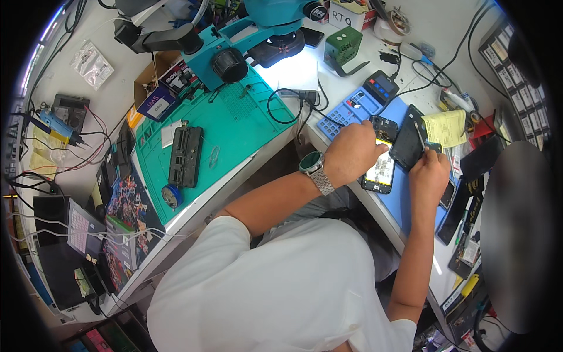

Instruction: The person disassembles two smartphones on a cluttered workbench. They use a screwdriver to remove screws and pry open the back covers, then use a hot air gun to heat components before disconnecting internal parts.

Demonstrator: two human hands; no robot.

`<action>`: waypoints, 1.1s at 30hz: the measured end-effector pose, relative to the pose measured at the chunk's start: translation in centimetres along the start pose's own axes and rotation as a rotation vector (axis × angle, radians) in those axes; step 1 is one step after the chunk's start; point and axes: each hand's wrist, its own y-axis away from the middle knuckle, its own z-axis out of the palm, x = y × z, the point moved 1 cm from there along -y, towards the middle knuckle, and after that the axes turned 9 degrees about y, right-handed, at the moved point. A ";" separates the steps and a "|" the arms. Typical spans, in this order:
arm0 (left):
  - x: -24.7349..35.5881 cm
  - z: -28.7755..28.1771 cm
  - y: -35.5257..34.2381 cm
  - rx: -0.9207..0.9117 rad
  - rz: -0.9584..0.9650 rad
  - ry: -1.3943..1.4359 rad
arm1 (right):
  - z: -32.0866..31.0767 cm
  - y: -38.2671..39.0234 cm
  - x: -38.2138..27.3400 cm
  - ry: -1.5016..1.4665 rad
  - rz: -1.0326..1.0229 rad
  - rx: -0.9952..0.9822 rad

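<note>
On the blue work mat [396, 202] lies an opened phone [380, 173] with a yellow-edged inner part and white label. My left hand [352, 154], wearing a steel watch [315, 171], grips this phone near its upper left, fingers curled. Just right of it is a dark phone panel [404, 141]. A thin metal tool [420, 134] slants over that panel, pinched in my right hand [428, 176]. Whatever else lies under the right fingertips is hidden. A yellow paper [444, 126] sits behind the panel.
A teal microscope [264, 14] overhangs a green mat [226, 135] carrying a black holder [185, 155]. A blue parts tray [346, 111] and black cables stand behind my hands. More phones [469, 252] crowd the right edge. A laptop [79, 229] is at left.
</note>
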 end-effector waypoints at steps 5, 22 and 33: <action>-1.9 -2.3 3.1 0.320 0.094 0.000 | -0.1 -0.4 -0.1 -0.018 -0.026 -0.005; -14.7 -11.6 16.4 1.015 -0.107 -0.393 | -14.4 -16.3 -17.8 -0.849 -0.508 0.564; -14.2 -11.7 16.0 1.018 0.026 -0.294 | -17.3 -32.8 -28.2 -1.005 -0.405 0.149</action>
